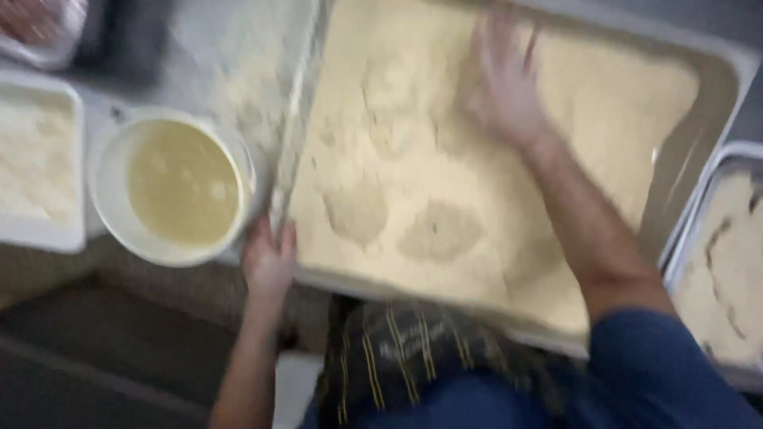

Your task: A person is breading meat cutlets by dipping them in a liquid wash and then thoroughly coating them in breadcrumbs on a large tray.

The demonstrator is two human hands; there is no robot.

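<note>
You are working the crumb-coating stage. Your right hand [505, 83] is lying open, fingers spread, on the pale crumbs in the large metal tray [715, 87] toward the counter's far edge; your left hand [269, 258] is gripping that tray's near-left rim. Two coated pieces [441, 230] are lying in the crumbs near the front edge. Judged next: steady pressure without tipping the tray. A white bowl [111, 199] of yellow liquid is sitting just left. Motion blur is obscuring fingertips; side trays are cut off.
</note>
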